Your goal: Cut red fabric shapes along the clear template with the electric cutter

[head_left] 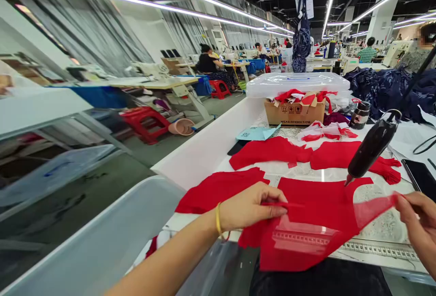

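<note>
My left hand [254, 205] pinches the upper left edge of a sheer red fabric piece [299, 250]. At its far right corner, my right hand [417, 223] grips the same piece between thumb and fingers. The fabric is stretched between both hands and hangs over the table's front edge. A ruler [378, 247] lies along that edge and shows through the cloth. Behind it, another red fabric piece [313, 189] lies flat. More red pieces [221, 189] are spread on the white table. A black handheld tool [373, 146] hangs tip down above the cloth.
A cardboard box [294, 112] of red scraps stands at the back under a clear plastic lid [298, 82]. A dark jar [360, 115] and a phone [420, 175] are on the right. A large plastic bin [136, 223] sits at the left. Dark blue garments [384, 89] are piled behind.
</note>
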`<state>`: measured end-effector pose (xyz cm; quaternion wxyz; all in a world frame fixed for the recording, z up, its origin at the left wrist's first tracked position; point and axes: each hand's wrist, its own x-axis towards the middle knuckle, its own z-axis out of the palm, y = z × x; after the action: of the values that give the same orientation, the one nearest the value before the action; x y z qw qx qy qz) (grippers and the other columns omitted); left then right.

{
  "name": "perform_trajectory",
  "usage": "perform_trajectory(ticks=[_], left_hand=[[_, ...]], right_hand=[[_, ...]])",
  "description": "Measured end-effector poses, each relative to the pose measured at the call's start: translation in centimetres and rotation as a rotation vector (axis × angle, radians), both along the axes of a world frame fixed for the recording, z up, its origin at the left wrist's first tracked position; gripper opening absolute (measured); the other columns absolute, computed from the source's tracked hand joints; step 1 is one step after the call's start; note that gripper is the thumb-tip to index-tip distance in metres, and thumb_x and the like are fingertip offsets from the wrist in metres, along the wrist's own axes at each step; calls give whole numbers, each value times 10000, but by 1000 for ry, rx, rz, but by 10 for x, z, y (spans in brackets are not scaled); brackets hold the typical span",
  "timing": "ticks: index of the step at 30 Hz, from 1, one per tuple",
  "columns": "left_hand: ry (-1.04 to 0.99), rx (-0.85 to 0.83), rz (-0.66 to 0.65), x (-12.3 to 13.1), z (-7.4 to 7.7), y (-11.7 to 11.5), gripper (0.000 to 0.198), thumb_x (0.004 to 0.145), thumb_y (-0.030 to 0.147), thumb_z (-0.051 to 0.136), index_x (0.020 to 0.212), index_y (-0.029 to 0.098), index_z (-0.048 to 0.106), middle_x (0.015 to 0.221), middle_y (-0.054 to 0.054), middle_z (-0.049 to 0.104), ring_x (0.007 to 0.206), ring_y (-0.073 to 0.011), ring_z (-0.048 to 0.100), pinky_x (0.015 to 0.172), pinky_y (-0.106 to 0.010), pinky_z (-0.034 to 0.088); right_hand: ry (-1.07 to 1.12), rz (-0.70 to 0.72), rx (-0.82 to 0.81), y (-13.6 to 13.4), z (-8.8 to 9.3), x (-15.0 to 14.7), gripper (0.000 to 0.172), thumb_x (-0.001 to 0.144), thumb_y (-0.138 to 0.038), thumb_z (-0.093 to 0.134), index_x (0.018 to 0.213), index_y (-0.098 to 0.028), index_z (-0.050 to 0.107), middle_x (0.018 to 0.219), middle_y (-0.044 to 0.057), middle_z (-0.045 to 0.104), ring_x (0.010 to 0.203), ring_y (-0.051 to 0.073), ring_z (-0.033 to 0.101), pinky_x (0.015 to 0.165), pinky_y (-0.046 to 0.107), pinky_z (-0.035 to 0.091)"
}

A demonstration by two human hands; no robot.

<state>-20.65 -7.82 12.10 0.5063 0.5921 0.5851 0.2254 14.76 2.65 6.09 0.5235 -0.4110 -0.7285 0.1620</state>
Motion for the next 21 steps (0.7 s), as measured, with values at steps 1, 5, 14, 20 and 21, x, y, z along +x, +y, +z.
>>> perform_trajectory(ticks=[1, 5, 14, 20, 21], left_hand=[[66, 16, 41, 1, -12, 10, 500, 789, 643, 696, 847, 147, 707, 755, -21, 658, 680, -145, 541, 637, -242, 435], [219, 51, 111, 4, -57, 41, 364, 787, 526, 683, 735, 169, 633, 642, 15, 587, 612, -144, 510, 594, -252, 394], [494, 292, 122, 7, -82, 58, 215, 812, 339, 693, 674, 216, 583, 764, -31, 637, 905, -253, 564, 811, -347, 453], [566, 380, 88, 1, -85, 63, 201, 842, 318, 661, 685, 217, 586, 764, -36, 649, 862, -255, 571, 777, -362, 479], [577, 392, 85, 0, -85, 63, 200, 845, 314, 662, 686, 217, 589, 759, -35, 647, 856, -255, 574, 773, -364, 487]], right_hand=[[-63, 18, -87, 9, -2, -1, 302, 900, -505, 664, 755, -241, 681, 614, 7, 614, 511, 150, 521, 508, 300, 444], [-246, 123, -438, 43, -16, -5, 525, 799, -719, 585, 651, -227, 692, 553, 16, 610, 497, 165, 522, 493, 298, 428], [-416, -24, -511, 82, -35, -3, 168, 703, -365, 623, 596, -246, 672, 503, -1, 598, 454, 169, 498, 486, 288, 336], [-334, -55, -461, 104, -48, -2, 191, 704, -391, 724, 603, -243, 659, 541, 9, 614, 501, 193, 544, 496, 291, 359], [-312, -52, -442, 105, -49, -2, 195, 713, -400, 726, 620, -240, 665, 551, 9, 618, 511, 193, 549, 503, 292, 370]])
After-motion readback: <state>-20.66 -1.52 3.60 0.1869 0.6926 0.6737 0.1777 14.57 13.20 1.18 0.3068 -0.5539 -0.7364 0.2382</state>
